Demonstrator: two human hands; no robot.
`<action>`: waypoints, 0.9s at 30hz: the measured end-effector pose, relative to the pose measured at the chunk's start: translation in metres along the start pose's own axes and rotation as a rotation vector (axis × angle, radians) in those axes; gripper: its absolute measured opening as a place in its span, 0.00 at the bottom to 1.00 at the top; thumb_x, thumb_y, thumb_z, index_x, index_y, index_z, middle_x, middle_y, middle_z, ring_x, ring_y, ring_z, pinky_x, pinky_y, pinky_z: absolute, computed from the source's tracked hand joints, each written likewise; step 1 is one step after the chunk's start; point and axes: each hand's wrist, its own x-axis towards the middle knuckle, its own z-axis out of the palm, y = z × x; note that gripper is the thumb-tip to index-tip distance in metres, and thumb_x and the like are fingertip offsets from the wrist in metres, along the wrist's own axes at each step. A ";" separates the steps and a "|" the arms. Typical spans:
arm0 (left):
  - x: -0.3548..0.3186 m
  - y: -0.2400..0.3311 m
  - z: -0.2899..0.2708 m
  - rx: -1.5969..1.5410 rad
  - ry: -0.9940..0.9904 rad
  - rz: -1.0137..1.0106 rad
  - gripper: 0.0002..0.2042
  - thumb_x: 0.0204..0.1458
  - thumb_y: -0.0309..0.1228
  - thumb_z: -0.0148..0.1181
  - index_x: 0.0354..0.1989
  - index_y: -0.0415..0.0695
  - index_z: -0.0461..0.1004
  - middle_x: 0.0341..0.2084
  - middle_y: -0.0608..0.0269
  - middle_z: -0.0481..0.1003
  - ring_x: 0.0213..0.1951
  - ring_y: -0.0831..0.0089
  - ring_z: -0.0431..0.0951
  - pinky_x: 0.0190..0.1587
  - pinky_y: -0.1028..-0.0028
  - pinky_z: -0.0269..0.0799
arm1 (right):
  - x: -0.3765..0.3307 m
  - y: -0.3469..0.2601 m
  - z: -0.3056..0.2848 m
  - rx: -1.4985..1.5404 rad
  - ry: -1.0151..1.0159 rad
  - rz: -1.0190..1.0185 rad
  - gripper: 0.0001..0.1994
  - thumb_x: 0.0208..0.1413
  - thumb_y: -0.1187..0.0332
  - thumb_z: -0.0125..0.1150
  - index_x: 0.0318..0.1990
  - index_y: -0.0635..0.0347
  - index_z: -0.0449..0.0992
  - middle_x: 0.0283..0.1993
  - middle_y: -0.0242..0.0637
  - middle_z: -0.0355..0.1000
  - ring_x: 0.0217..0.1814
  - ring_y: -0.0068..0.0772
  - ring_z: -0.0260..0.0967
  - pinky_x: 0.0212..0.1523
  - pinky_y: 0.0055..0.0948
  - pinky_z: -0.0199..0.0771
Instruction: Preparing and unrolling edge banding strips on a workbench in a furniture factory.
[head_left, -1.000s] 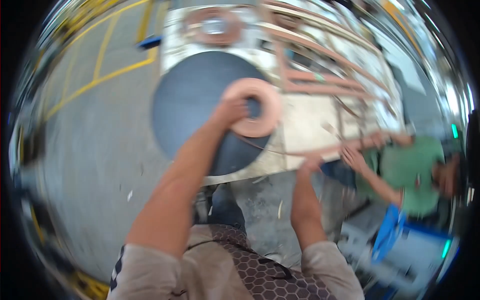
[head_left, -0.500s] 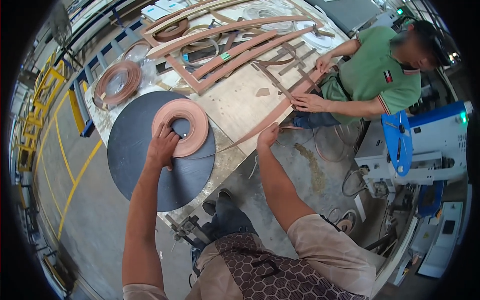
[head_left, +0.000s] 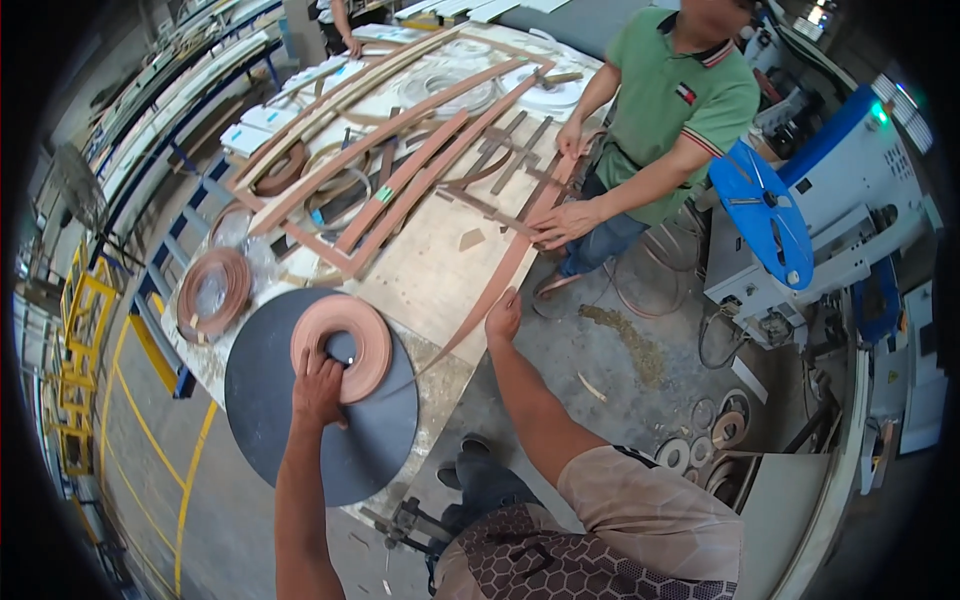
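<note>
A coil of pinkish-brown edge banding (head_left: 372, 350) lies flat on a round dark disc (head_left: 262, 405) at the table's near left corner. My left hand (head_left: 318, 388) is on the near side of this coil, its fingers curled over the inner rim into the centre hole. From the coil a strip of edge banding (head_left: 482, 305) runs right and away across the plywood. My right hand (head_left: 504, 318) pinches that strip at the board's near right edge. Farther along, a co-worker's hands (head_left: 566, 222) hold the strip and brown crossed pieces over it.
Curved wooden frame parts (head_left: 400, 205) and more banding coils (head_left: 214, 290) cover the far and left table. The co-worker in a green shirt (head_left: 680, 95) stands at the right edge. A machine with a blue disc (head_left: 765, 210) stands at right; loose rolls (head_left: 690, 450) lie on the floor.
The whole view has shifted, showing more of the far table and another person's arm there. My left hand stays at the coil, and my right hand stays on the strip.
</note>
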 end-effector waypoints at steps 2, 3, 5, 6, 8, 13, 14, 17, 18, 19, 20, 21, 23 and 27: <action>0.000 0.001 -0.001 -0.008 -0.009 0.006 0.54 0.12 0.53 0.86 0.56 0.46 0.70 0.52 0.63 0.73 0.67 0.62 0.66 0.79 0.50 0.37 | 0.000 0.001 -0.002 -0.029 0.020 0.003 0.32 0.70 0.42 0.34 0.60 0.61 0.72 0.59 0.63 0.71 0.59 0.72 0.68 0.60 0.55 0.66; 0.000 0.002 -0.002 0.002 -0.012 0.006 0.54 0.12 0.53 0.86 0.56 0.46 0.70 0.52 0.63 0.74 0.67 0.62 0.66 0.79 0.50 0.37 | 0.000 0.001 -0.002 -0.020 0.023 0.002 0.32 0.70 0.42 0.34 0.60 0.61 0.72 0.59 0.63 0.71 0.59 0.72 0.68 0.60 0.55 0.66; 0.000 0.000 -0.002 0.004 -0.040 0.001 0.53 0.12 0.54 0.86 0.55 0.45 0.70 0.53 0.62 0.74 0.67 0.62 0.65 0.79 0.49 0.37 | 0.002 0.001 -0.003 -0.052 -0.026 0.034 0.31 0.70 0.43 0.34 0.62 0.60 0.71 0.59 0.63 0.71 0.60 0.70 0.68 0.61 0.55 0.66; 0.002 0.000 -0.003 0.007 -0.036 0.002 0.53 0.12 0.54 0.86 0.55 0.45 0.70 0.53 0.62 0.74 0.67 0.62 0.65 0.79 0.49 0.37 | 0.003 0.001 -0.002 -0.047 -0.023 0.033 0.31 0.70 0.43 0.34 0.62 0.60 0.71 0.59 0.63 0.71 0.60 0.70 0.68 0.61 0.55 0.66; 0.003 0.001 -0.003 0.008 -0.063 -0.009 0.53 0.13 0.53 0.85 0.55 0.45 0.70 0.54 0.61 0.73 0.68 0.61 0.65 0.79 0.49 0.36 | 0.004 0.004 -0.001 0.003 0.004 -0.006 0.31 0.70 0.45 0.34 0.62 0.60 0.71 0.59 0.63 0.72 0.60 0.70 0.68 0.61 0.55 0.66; -0.001 -0.002 -0.001 0.000 -0.043 -0.022 0.52 0.13 0.52 0.86 0.55 0.46 0.71 0.53 0.62 0.74 0.67 0.62 0.66 0.80 0.49 0.36 | 0.003 0.004 0.004 -0.029 -0.017 0.006 0.31 0.70 0.45 0.34 0.65 0.59 0.70 0.60 0.62 0.71 0.62 0.69 0.67 0.62 0.53 0.66; -0.002 -0.003 -0.001 0.000 -0.026 -0.028 0.50 0.13 0.50 0.86 0.54 0.47 0.71 0.52 0.64 0.74 0.66 0.63 0.67 0.80 0.50 0.36 | 0.001 0.004 0.005 -0.033 -0.024 0.009 0.31 0.70 0.45 0.34 0.66 0.58 0.69 0.61 0.61 0.71 0.62 0.68 0.67 0.62 0.53 0.66; 0.013 0.004 -0.004 -0.018 0.006 -0.002 0.50 0.12 0.50 0.86 0.54 0.48 0.71 0.52 0.64 0.74 0.66 0.63 0.67 0.80 0.50 0.36 | 0.021 0.010 -0.003 -0.018 0.025 -0.003 0.32 0.70 0.45 0.33 0.68 0.57 0.68 0.62 0.60 0.71 0.63 0.67 0.67 0.63 0.52 0.66; 0.011 0.002 -0.001 -0.019 -0.002 -0.008 0.50 0.12 0.50 0.86 0.54 0.48 0.71 0.52 0.64 0.74 0.66 0.63 0.67 0.80 0.50 0.36 | 0.015 0.007 -0.002 -0.021 0.017 0.001 0.32 0.70 0.45 0.33 0.68 0.57 0.68 0.62 0.60 0.71 0.63 0.67 0.67 0.63 0.52 0.66; 0.003 -0.003 0.003 -0.014 -0.037 -0.025 0.52 0.12 0.51 0.86 0.55 0.46 0.71 0.53 0.63 0.74 0.67 0.62 0.66 0.80 0.49 0.36 | 0.002 0.001 0.001 -0.028 -0.011 0.027 0.32 0.70 0.44 0.33 0.68 0.57 0.68 0.62 0.60 0.71 0.63 0.67 0.67 0.63 0.52 0.66; -0.005 -0.007 0.006 -0.009 -0.073 -0.042 0.54 0.12 0.53 0.86 0.56 0.45 0.70 0.54 0.62 0.73 0.68 0.62 0.65 0.79 0.49 0.36 | -0.010 -0.006 0.005 -0.035 -0.039 0.053 0.32 0.70 0.44 0.33 0.68 0.56 0.68 0.62 0.60 0.71 0.64 0.67 0.67 0.63 0.52 0.66; -0.002 -0.005 0.005 -0.010 -0.069 -0.034 0.54 0.12 0.53 0.86 0.56 0.45 0.70 0.54 0.62 0.73 0.68 0.62 0.65 0.79 0.49 0.36 | -0.007 -0.006 0.002 -0.035 -0.031 0.052 0.32 0.70 0.44 0.33 0.68 0.56 0.68 0.62 0.60 0.71 0.64 0.67 0.67 0.63 0.52 0.66; 0.002 -0.003 0.003 -0.026 -0.035 -0.019 0.54 0.12 0.53 0.86 0.56 0.45 0.70 0.54 0.62 0.73 0.68 0.62 0.65 0.79 0.49 0.37 | -0.001 -0.005 -0.001 -0.050 0.003 0.034 0.33 0.69 0.43 0.32 0.68 0.56 0.68 0.63 0.59 0.71 0.64 0.66 0.67 0.64 0.51 0.66; 0.003 0.002 -0.003 -0.017 -0.023 -0.031 0.50 0.12 0.49 0.86 0.53 0.48 0.71 0.52 0.64 0.74 0.66 0.63 0.67 0.80 0.50 0.37 | 0.003 -0.003 -0.003 -0.070 -0.019 0.075 0.33 0.70 0.43 0.33 0.69 0.55 0.68 0.63 0.58 0.71 0.65 0.66 0.67 0.64 0.50 0.66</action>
